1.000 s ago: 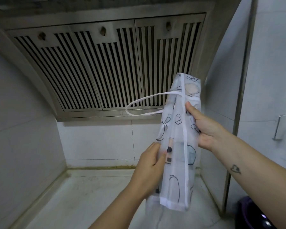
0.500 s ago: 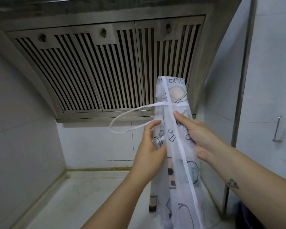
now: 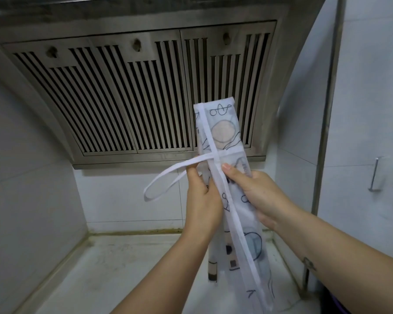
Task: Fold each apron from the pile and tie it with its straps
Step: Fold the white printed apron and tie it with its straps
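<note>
Since a second ago the left hand (image 3: 202,200) has climbed from the lower apron to the strap (image 3: 192,160), whose loop it now pinches at the bundle's left edge. The right hand (image 3: 259,196) grips the folded apron (image 3: 225,130), thumb in front, fingers behind, holding it upright before the range hood (image 3: 123,91), above the surface (image 3: 123,268).

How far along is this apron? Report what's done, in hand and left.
Done: the apron is folded into a narrow bundle, a strap crossing it. In hand: the right hand grips the bundle; the left hand holds the strap's loose loop. Left: tying it off; no knot shows yet.
</note>
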Tool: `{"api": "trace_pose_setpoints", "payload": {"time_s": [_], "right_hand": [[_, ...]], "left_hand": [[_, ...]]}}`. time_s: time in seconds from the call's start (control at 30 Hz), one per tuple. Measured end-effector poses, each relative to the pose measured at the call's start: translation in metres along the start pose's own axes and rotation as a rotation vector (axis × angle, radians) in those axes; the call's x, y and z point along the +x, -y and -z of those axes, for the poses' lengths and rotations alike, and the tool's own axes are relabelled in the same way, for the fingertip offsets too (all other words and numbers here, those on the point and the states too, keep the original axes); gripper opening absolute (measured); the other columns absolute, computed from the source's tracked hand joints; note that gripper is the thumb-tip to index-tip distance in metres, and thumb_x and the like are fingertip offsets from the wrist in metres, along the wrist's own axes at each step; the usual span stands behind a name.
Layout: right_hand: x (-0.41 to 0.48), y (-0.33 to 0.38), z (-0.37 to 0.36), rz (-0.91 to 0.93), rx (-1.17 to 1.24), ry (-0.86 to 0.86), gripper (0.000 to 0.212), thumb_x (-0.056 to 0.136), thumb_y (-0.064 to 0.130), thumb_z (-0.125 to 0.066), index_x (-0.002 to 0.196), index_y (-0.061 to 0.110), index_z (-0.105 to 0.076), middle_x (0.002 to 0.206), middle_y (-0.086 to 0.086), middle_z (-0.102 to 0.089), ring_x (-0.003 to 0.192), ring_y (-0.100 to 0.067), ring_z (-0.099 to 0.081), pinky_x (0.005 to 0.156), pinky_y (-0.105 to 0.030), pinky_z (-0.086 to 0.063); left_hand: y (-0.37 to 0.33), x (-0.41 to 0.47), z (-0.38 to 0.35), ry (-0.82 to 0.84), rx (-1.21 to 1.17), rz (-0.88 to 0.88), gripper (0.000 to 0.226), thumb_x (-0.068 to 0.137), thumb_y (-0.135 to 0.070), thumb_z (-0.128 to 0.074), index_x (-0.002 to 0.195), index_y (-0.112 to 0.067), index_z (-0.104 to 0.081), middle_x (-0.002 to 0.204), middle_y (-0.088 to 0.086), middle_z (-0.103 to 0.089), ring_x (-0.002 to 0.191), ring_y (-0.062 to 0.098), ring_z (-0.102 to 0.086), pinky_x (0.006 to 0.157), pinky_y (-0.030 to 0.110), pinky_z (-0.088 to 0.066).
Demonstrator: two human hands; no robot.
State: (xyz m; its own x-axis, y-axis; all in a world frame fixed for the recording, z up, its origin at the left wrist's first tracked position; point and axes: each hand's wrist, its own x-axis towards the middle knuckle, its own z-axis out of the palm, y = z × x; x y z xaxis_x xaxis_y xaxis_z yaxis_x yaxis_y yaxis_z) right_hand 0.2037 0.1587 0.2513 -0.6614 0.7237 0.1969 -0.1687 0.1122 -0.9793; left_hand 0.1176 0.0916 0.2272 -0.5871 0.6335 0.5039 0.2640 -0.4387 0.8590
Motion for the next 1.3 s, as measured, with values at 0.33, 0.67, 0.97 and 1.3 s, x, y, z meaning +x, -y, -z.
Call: {"api": "trace_pose_setpoints", "payload": {"time_s": [0.33, 0.67, 0.97, 1.3], "right_hand": [[0.001, -0.017, -0.014, 0.198, -0.258, -0.098, 0.028, 0.086, 0.032, -0.066, 0.077, 0.006, -0.069, 0.08, -0.013, -0.072, 0.071, -0.019, -0.068, 0.063, -0.03, -0.052], [-0.019, -0.06, -0.002, 0.225, -0.721, 0.283, 0.105, 0.075, 0.028, -0.076, 0.149, 0.036, -0.002, 0.131, 0.019, -0.045, 0.117, -0.002, -0.051, 0.096, -0.021, -0.044], [-0.011, -0.057, 0.018, 0.099, -0.816, 0.363, 0.027, 0.073, 0.02, -0.077, 0.08, 0.002, -0.057, 0.066, 0.003, -0.052, 0.056, -0.006, -0.045, 0.054, -0.021, -0.036], [0.009, -0.05, 0.054, 0.24, -0.77, 0.234, 0.013, 0.07, 0.009, -0.08, 0.076, 0.012, -0.069, 0.072, 0.002, -0.064, 0.062, -0.001, -0.054, 0.061, -0.019, -0.044]], "left_hand": [[0.005, 0.001, 0.006, 0.008, -0.338, 0.381, 0.046, 0.086, -0.038, -0.064, 0.125, -0.012, -0.058, 0.106, 0.012, -0.071, 0.096, 0.026, -0.07, 0.082, 0.04, -0.056], [0.002, 0.029, 0.055, -0.202, -0.527, 0.266, 0.028, 0.096, -0.022, -0.051, 0.119, -0.009, -0.061, 0.11, 0.014, -0.069, 0.093, 0.025, -0.07, 0.071, 0.037, -0.059], [0.011, 0.029, 0.082, -0.148, -0.578, 0.325, 0.027, 0.095, -0.03, -0.048, 0.108, -0.012, -0.063, 0.1, 0.008, -0.073, 0.091, 0.02, -0.071, 0.074, 0.038, -0.06], [0.027, 0.005, 0.081, 0.116, -0.433, 0.514, 0.031, 0.102, -0.03, -0.032, 0.094, -0.016, -0.059, 0.063, 0.0, -0.066, 0.053, 0.011, -0.064, 0.047, 0.025, -0.054]]}}
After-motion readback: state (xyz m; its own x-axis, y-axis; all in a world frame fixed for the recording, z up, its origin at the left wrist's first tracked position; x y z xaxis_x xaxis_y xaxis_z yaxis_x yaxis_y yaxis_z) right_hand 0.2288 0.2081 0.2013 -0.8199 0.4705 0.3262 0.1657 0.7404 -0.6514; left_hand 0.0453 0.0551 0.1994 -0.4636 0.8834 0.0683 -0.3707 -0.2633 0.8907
